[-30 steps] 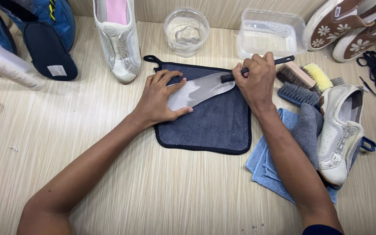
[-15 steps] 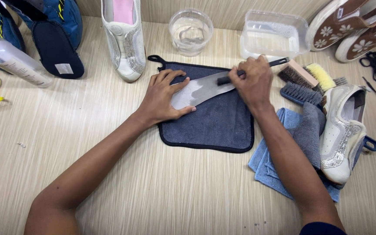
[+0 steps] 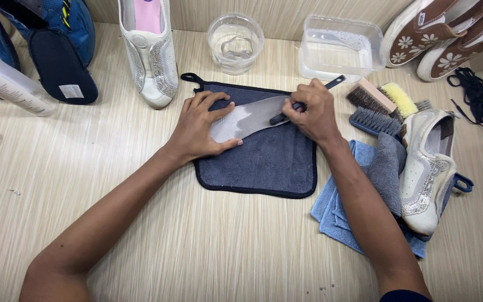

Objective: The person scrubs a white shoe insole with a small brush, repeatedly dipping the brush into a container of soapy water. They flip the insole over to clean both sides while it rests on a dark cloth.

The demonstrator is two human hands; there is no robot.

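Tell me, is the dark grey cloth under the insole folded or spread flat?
Spread flat. The dark grey cloth lies open on the table, its black-edged corners showing, with the insole on top.

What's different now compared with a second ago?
The right hand, gripping the small dark brush, has slid a little leftward along the grey insole. The left hand still pins the insole on the dark towel. Shoes, bowls and brushes stayed put.

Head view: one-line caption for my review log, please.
Left hand pins a grey insole on a dark towel while the right hand scrubs it with a black-handled brush.
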